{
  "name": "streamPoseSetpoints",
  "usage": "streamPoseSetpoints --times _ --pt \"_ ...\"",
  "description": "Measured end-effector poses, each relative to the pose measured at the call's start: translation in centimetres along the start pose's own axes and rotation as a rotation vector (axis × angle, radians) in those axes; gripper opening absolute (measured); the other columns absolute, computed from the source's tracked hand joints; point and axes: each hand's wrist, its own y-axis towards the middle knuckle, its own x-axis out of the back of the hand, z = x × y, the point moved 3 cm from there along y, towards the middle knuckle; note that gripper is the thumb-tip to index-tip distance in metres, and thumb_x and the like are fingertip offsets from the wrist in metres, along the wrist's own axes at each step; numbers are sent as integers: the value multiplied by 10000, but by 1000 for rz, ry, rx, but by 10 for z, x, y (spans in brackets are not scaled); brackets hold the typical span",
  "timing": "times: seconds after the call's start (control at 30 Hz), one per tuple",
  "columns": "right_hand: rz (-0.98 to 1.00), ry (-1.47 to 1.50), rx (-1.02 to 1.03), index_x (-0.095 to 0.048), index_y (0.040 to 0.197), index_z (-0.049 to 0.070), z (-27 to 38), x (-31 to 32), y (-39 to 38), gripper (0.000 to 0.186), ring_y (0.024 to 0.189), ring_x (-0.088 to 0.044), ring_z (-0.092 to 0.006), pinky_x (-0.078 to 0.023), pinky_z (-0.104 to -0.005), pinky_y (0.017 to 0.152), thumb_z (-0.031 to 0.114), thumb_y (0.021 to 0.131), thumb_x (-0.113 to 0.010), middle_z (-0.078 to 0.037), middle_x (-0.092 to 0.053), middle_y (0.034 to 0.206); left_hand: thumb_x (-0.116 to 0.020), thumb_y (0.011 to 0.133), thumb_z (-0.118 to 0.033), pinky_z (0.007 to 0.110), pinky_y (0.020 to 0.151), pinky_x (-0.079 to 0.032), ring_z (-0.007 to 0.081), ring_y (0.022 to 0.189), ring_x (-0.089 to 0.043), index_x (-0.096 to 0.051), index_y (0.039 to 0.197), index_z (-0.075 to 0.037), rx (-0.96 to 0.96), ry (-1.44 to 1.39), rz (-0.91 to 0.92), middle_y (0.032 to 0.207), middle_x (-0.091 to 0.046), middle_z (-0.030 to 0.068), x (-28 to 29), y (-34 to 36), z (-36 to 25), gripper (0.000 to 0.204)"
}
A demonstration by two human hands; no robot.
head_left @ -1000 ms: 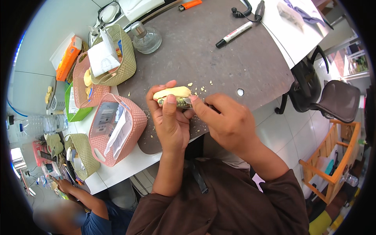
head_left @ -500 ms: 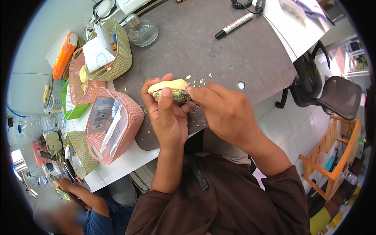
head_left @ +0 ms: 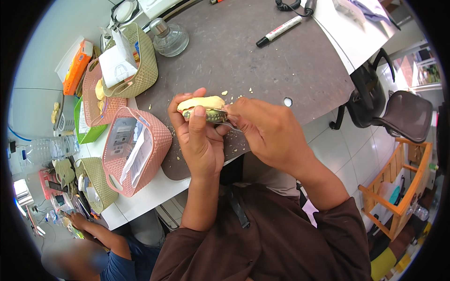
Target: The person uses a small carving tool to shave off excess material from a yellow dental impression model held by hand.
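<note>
My left hand (head_left: 199, 140) is closed round a small oblong piece (head_left: 201, 102) with a pale yellow top and a speckled green, rounded lower part, held above the dark board (head_left: 262, 75). My right hand (head_left: 269, 131) is closed at the piece's right end, its fingertips holding a thin metal tool (head_left: 232, 127) whose tip is hidden at the piece. Pale crumbs (head_left: 224, 92) lie scattered on the board around my hands.
Baskets (head_left: 136, 150) with papers line the left. A glass bottle (head_left: 171, 42), a marker (head_left: 279, 31) and a coiled cable (head_left: 286, 5) lie at the back. A co-worker (head_left: 108, 243) is at lower left; an office chair (head_left: 403, 114) and wooden rack (head_left: 396, 206) stand right.
Both hands and the piece sit slightly higher and further left in the picture, as do the surroundings. My right fingers have shifted and curled more at the piece's right end.
</note>
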Motion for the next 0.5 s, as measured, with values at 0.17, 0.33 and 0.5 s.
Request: streamPoseSetpoints --times 0.17,0.33,0.5 --pt "52 86 -68 -633 1042 62 0 4 3 100 709 -665 -380 -495 -444 592 95 949 -619 -155 -681 819 -566 1040 -157 264 646 -627 198 1042 -660 -411 1352 -169 1 12 -18 1395 -513 127 -1 0 0 349" --pt "59 105 -72 -680 1040 24 -1 6 5 111 703 -684 -327 -503 -364 605 80 949 -651 -147 -684 813 -583 1030 -175 281 644 -627 219 1042 -666 -413 1348 -176 23 1 -6 1403 -520 138 2 1 0 360" --pt "66 -27 48 -733 1073 56 0 23 4 185 680 -683 -274 -510 -347 596 54 890 -711 -107 -681 822 -592 1024 -284 387 651 -634 315 948 -696 -403 1336 -194 102 -133 20 1403 -531 200 6 2 -6 376"
